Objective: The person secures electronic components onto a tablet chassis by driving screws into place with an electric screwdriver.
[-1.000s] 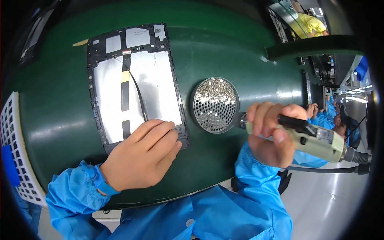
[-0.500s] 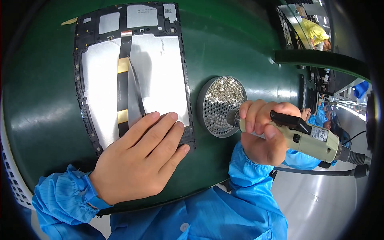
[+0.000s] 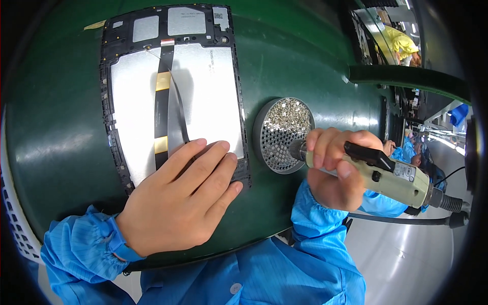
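My left grip (image 3: 178,201) is slack, laid palm down across the lower end of the tablet-like device (image 3: 213,101); my right grip (image 3: 338,168) is wrapped around a pale electric screwdriver (image 3: 406,188). The device lies on the green table (image 3: 56,127), uncovered. Its flat black ribbon (image 3: 161,112) runs up the silvery panel and looks already connected at the top, while my left grip hides where it and a thin black cable (image 3: 179,104) end below. Which frame holes carry screws is too small to tell. The driver's nose is over the round tray (image 3: 257,134), its bit hidden; plenty of loose screws (image 3: 287,117) lie there unused. Far off, a person in yellow (image 3: 404,43) is partly cut off.
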Demonstrator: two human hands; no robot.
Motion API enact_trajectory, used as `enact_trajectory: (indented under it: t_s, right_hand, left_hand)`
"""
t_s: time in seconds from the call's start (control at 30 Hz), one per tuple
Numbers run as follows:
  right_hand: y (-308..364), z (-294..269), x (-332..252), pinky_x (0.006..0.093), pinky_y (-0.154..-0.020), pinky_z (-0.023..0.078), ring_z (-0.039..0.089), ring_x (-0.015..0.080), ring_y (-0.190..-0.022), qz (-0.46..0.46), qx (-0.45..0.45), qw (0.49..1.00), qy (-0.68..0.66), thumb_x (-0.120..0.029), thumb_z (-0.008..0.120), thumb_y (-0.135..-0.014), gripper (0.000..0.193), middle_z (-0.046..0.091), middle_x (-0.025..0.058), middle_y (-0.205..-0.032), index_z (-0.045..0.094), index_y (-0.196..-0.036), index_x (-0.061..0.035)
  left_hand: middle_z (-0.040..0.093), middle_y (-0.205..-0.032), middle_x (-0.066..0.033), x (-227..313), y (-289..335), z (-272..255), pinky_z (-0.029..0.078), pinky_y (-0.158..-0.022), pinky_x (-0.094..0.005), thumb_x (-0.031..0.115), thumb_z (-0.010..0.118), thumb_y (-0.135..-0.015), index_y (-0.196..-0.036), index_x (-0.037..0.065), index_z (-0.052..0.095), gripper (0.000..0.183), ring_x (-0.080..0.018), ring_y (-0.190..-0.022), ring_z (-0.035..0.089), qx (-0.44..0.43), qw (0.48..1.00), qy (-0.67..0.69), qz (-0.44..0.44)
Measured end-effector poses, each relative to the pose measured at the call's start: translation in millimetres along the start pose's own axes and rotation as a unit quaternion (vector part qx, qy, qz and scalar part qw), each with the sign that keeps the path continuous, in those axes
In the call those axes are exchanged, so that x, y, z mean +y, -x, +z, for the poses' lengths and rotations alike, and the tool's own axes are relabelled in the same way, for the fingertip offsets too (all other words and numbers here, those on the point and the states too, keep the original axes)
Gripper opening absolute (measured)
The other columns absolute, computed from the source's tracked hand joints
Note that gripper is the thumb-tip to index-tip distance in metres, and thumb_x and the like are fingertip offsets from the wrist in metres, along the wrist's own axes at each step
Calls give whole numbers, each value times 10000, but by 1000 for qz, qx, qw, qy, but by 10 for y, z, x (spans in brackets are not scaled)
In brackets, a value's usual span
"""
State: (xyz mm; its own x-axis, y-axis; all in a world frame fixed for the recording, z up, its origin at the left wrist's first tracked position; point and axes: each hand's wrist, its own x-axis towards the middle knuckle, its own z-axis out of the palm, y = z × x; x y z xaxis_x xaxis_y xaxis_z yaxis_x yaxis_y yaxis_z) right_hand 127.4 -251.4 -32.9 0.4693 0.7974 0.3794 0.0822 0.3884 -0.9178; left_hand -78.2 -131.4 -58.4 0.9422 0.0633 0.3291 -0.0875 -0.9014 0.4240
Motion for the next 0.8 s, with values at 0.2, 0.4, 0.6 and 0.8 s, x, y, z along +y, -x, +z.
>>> enact_trajectory:
  t_s: [0.2,0.4,0.6,0.8]
  right_hand:
    - [32,62,-308,350,-573,432,499,168,-552,-51,-24,998,12,-147,599,-820,386,488,31,-628,466,-1176,-83]
    - [140,338,-307,323,-571,453,523,147,-549,-5,-97,995,22,-123,594,-821,309,501,16,-642,462,-1096,-74]
    - [141,392,-226,321,-541,456,525,149,-530,11,-123,992,28,-99,599,-819,288,518,23,-649,460,-1068,-71]
    - [155,411,-219,320,-542,455,524,149,-533,12,-110,993,29,-99,598,-824,276,516,21,-651,459,-1060,-67]
  left_hand:
    - [607,-1111,-198,10,16,41,414,-995,-465,105,645,-756,-965,34,687,224,-350,-1111,558,14,1000,2,-3]
    - [604,-1108,-200,6,-2,61,420,-983,-467,110,648,-755,-941,16,697,214,-345,-1105,559,25,999,20,-10]
    - [605,-1102,-198,-2,2,89,424,-977,-461,119,658,-743,-918,16,709,210,-340,-1097,562,38,999,15,-2]
    - [613,-1087,-192,-9,1,109,427,-974,-457,118,667,-732,-900,20,716,201,-337,-1089,568,37,999,9,3]
